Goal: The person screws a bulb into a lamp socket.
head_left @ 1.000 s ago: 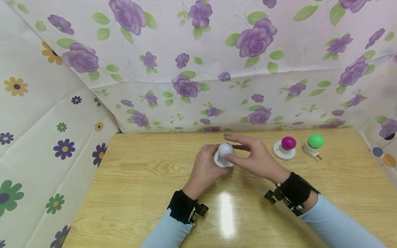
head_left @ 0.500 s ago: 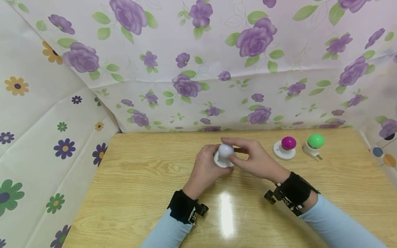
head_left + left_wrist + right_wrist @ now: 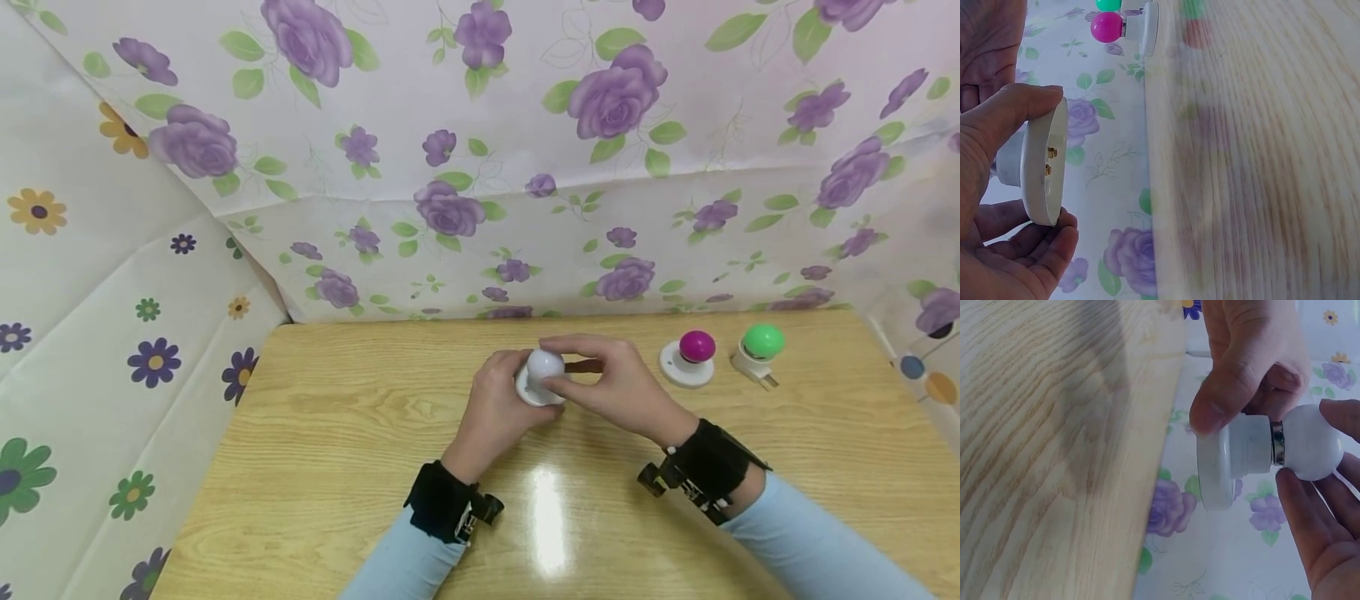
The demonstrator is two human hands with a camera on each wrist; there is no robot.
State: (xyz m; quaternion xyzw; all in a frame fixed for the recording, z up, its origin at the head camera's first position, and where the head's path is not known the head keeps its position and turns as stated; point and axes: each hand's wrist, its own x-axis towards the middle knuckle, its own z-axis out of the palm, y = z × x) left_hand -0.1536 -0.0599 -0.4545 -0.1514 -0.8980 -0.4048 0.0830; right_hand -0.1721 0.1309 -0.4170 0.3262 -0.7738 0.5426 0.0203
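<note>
My left hand [image 3: 498,396] grips a round white lamp holder [image 3: 1216,462] by the rim of its base, raised above the table. In the left wrist view the base's underside faces out, with small brass screws [image 3: 1051,153] inside. A white light bulb [image 3: 545,365] sits in the socket, and a strip of its metal screw cap [image 3: 1278,443] shows between glass and holder. My right hand [image 3: 626,387] pinches the bulb, thumb on one side and fingers on the other. The bulb's threads inside the socket are hidden.
At the back right of the wooden table [image 3: 337,467] stands a magenta bulb [image 3: 697,346] in a round white holder [image 3: 686,372]. Beside it a green bulb [image 3: 763,341] sits in a white plug-in socket [image 3: 752,365] with metal prongs. Floral cloth [image 3: 480,250] hangs behind.
The right hand's raised fingers have come down to the white bulb, and its thumb has shifted slightly on the glass. The left hand and the lamp holder have stayed in place.
</note>
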